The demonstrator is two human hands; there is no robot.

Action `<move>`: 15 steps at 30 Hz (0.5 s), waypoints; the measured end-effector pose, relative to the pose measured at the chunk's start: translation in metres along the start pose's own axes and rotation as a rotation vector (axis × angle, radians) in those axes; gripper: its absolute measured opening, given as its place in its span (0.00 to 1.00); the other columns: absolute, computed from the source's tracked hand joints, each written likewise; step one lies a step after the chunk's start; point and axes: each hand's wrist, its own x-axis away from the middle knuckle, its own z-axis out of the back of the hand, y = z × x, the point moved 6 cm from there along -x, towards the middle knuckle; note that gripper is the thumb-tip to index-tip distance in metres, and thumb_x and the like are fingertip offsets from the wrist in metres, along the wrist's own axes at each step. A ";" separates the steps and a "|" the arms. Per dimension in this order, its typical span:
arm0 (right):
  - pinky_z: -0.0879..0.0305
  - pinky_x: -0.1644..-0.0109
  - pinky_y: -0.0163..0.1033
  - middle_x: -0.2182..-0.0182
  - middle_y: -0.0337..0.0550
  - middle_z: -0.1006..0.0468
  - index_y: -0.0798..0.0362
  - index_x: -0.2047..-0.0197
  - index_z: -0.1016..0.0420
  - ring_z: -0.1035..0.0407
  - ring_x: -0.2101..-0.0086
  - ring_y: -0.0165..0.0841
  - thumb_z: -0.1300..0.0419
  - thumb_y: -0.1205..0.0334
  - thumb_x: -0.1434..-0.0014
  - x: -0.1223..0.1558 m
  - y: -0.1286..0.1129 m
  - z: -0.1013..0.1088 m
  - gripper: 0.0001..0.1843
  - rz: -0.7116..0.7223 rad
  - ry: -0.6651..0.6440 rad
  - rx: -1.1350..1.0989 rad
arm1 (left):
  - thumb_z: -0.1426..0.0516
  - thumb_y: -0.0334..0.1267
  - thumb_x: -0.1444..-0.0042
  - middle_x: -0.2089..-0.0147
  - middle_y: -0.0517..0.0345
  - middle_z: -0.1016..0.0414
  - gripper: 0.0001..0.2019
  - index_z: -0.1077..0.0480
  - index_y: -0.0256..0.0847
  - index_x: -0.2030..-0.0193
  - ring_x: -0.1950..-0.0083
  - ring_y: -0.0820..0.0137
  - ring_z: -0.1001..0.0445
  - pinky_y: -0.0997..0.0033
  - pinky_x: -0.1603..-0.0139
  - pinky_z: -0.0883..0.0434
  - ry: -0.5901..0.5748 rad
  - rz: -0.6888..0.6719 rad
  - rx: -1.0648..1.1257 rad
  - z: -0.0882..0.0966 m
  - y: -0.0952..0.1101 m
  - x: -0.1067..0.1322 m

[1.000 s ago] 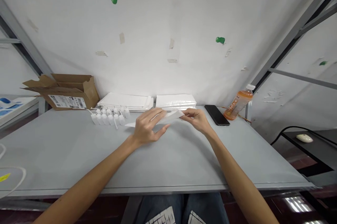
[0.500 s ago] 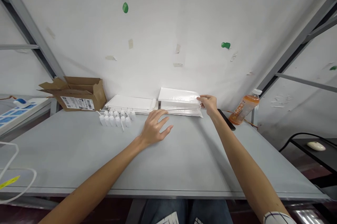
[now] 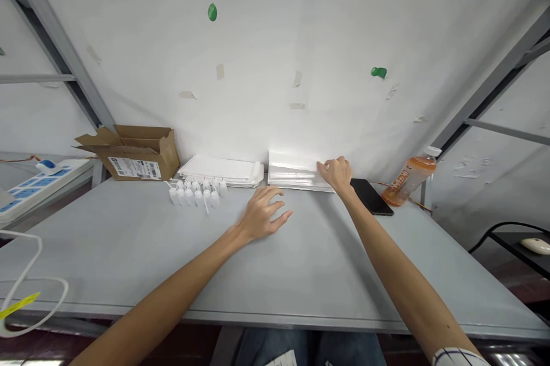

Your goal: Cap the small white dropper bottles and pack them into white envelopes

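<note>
My right hand rests with curled fingers against the right end of a stack of white padded mailers, which lies flat at the table's back edge. Whether it grips the stack, I cannot tell. My left hand lies on the grey table with its fingers apart, holding nothing. It is nearest to a cluster of small white plastic bottles, which stand to its left. Left of the stack lies a second pile of white mailers.
An open cardboard box stands at the back left. A black phone and an orange drink bottle lie at the back right. A power strip sits beyond the left edge, and a white cable lies at the front left.
The white sheet held in both hands a second ago is no longer in them. My hands have parted, and the lifted top of the right stack now lies flat.
</note>
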 end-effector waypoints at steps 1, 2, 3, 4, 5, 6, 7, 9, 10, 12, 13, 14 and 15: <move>0.36 0.53 0.53 0.53 0.69 0.25 0.61 0.58 0.15 0.32 0.51 0.57 0.44 0.48 0.36 0.005 -0.006 0.003 0.24 0.052 0.045 0.041 | 0.43 0.42 0.36 0.52 0.46 0.23 0.11 0.23 0.40 0.65 0.48 0.59 0.25 0.54 0.48 0.27 0.002 -0.005 0.002 0.000 0.001 0.000; 0.37 0.52 0.54 0.51 0.71 0.27 0.62 0.57 0.16 0.34 0.49 0.59 0.45 0.46 0.36 0.009 -0.012 0.005 0.27 0.111 0.085 0.071 | 0.43 0.42 0.36 0.52 0.46 0.23 0.11 0.23 0.40 0.66 0.48 0.59 0.25 0.55 0.48 0.27 0.007 -0.013 0.004 0.000 0.002 0.000; 0.38 0.50 0.55 0.49 0.71 0.28 0.63 0.55 0.17 0.36 0.48 0.59 0.45 0.47 0.36 0.014 -0.019 0.006 0.26 0.182 0.106 0.089 | 0.43 0.42 0.36 0.53 0.46 0.22 0.12 0.23 0.40 0.66 0.49 0.60 0.25 0.56 0.48 0.27 0.013 -0.022 0.006 0.000 0.002 0.000; 0.39 0.49 0.54 0.46 0.70 0.29 0.62 0.51 0.19 0.37 0.46 0.58 0.45 0.50 0.35 0.018 -0.026 0.004 0.24 0.265 0.102 0.099 | 0.43 0.42 0.36 0.53 0.46 0.22 0.12 0.23 0.39 0.67 0.49 0.60 0.25 0.56 0.48 0.27 0.018 -0.030 0.007 0.000 0.003 0.000; 0.40 0.47 0.53 0.43 0.67 0.31 0.60 0.47 0.21 0.38 0.45 0.55 0.46 0.54 0.34 0.022 -0.033 0.002 0.22 0.349 0.075 0.104 | 0.43 0.42 0.36 0.53 0.46 0.22 0.12 0.23 0.39 0.67 0.49 0.60 0.24 0.56 0.48 0.27 0.019 -0.035 0.007 0.000 0.004 0.000; 0.41 0.45 0.51 0.41 0.63 0.31 0.57 0.43 0.24 0.39 0.43 0.53 0.48 0.58 0.34 0.024 -0.040 -0.002 0.21 0.425 0.029 0.109 | 0.43 0.42 0.36 0.53 0.46 0.22 0.13 0.23 0.39 0.67 0.49 0.60 0.24 0.56 0.48 0.27 0.016 -0.036 0.008 -0.001 0.004 0.000; 0.42 0.44 0.50 0.40 0.61 0.31 0.54 0.40 0.27 0.39 0.43 0.51 0.49 0.61 0.33 0.026 -0.044 -0.007 0.22 0.482 -0.028 0.116 | 0.43 0.43 0.36 0.53 0.46 0.23 0.13 0.23 0.39 0.68 0.50 0.60 0.24 0.56 0.48 0.27 0.011 -0.035 0.008 -0.001 0.005 0.001; 0.43 0.43 0.50 0.41 0.58 0.30 0.51 0.35 0.32 0.38 0.43 0.50 0.49 0.58 0.32 0.027 -0.049 -0.018 0.24 0.519 -0.142 0.128 | 0.43 0.43 0.36 0.53 0.46 0.23 0.13 0.23 0.39 0.68 0.50 0.60 0.25 0.56 0.48 0.27 0.000 -0.035 0.011 -0.002 0.005 0.001; 0.43 0.43 0.51 0.42 0.58 0.29 0.50 0.34 0.34 0.37 0.43 0.51 0.47 0.54 0.33 0.026 -0.049 -0.022 0.26 0.506 -0.193 0.130 | 0.43 0.43 0.36 0.53 0.46 0.23 0.13 0.23 0.39 0.68 0.50 0.61 0.24 0.57 0.48 0.27 -0.003 -0.038 0.015 -0.003 0.006 0.002; 0.43 0.43 0.52 0.43 0.58 0.28 0.50 0.32 0.37 0.35 0.45 0.52 0.43 0.43 0.36 0.023 -0.048 -0.030 0.34 0.457 -0.270 0.127 | 0.43 0.42 0.36 0.53 0.46 0.23 0.14 0.23 0.38 0.69 0.50 0.61 0.24 0.57 0.48 0.27 -0.011 -0.042 0.023 -0.004 0.007 0.003; 0.43 0.43 0.52 0.44 0.58 0.27 0.50 0.32 0.37 0.34 0.46 0.52 0.42 0.39 0.39 0.021 -0.048 -0.034 0.37 0.436 -0.293 0.125 | 0.43 0.43 0.36 0.53 0.46 0.23 0.14 0.23 0.39 0.69 0.50 0.61 0.25 0.57 0.48 0.27 -0.020 -0.038 0.027 -0.005 0.007 0.003; 0.43 0.43 0.53 0.44 0.59 0.27 0.50 0.33 0.37 0.34 0.46 0.53 0.41 0.37 0.40 0.021 -0.048 -0.036 0.38 0.421 -0.305 0.125 | 0.43 0.43 0.36 0.53 0.46 0.23 0.14 0.23 0.39 0.69 0.49 0.61 0.25 0.57 0.48 0.27 -0.031 -0.033 0.031 -0.006 0.007 0.004; 0.44 0.43 0.53 0.44 0.59 0.27 0.50 0.34 0.36 0.33 0.47 0.53 0.42 0.36 0.40 0.021 -0.048 -0.039 0.38 0.413 -0.306 0.128 | 0.43 0.43 0.36 0.53 0.47 0.23 0.14 0.23 0.39 0.69 0.49 0.61 0.25 0.57 0.48 0.27 -0.044 -0.029 0.035 -0.007 0.008 0.004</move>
